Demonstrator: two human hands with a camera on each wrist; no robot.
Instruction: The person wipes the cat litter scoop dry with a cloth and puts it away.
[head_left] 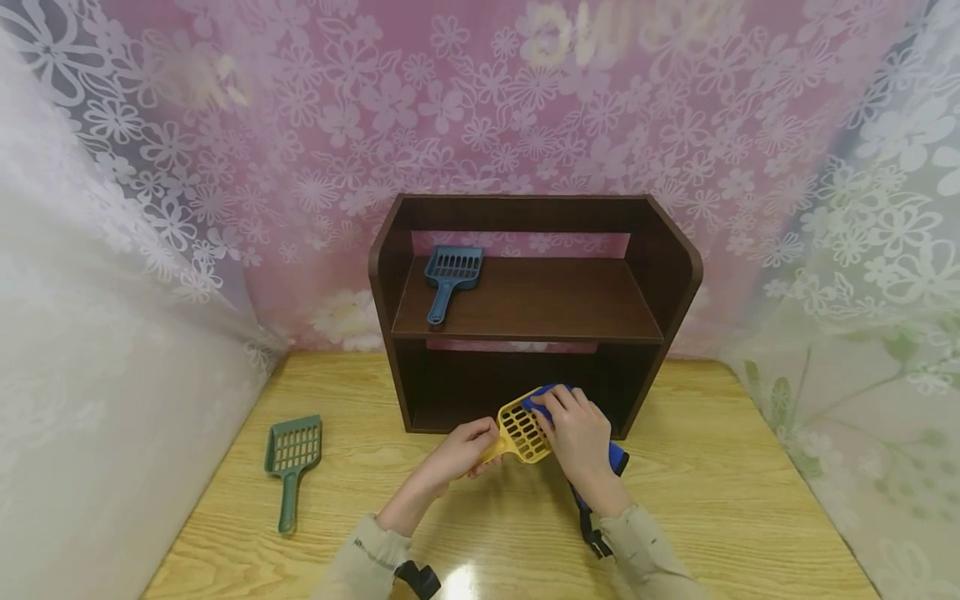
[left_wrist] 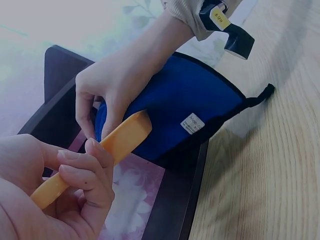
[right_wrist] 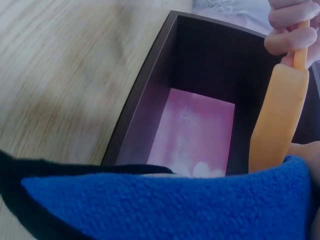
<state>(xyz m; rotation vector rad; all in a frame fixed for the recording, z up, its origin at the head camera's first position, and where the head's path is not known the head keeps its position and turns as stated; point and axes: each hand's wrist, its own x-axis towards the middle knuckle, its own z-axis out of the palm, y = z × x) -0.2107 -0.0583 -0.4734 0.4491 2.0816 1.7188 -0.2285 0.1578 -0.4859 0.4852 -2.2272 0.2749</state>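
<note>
A yellow slotted litter scoop (head_left: 522, 433) is held up in front of the shelf's lower compartment. My left hand (head_left: 471, 448) grips its handle, fingers curled round it, as the left wrist view also shows. My right hand (head_left: 577, 429) pinches a blue cloth (left_wrist: 170, 110) with black edging over the scoop's far right rim. The cloth hangs down below that hand, a white label (left_wrist: 192, 123) on it. In the right wrist view the cloth's fuzzy face fills the bottom and meets the scoop's end (right_wrist: 278, 115).
Behind the hands stands a dark brown two-tier shelf (head_left: 525, 337). A blue litter scoop (head_left: 453, 268) lies on its upper tier at the left. On the wooden table (head_left: 697, 500), a green litter scoop (head_left: 292, 450) lies at the left. Floral curtains (head_left: 480, 125) surround the table.
</note>
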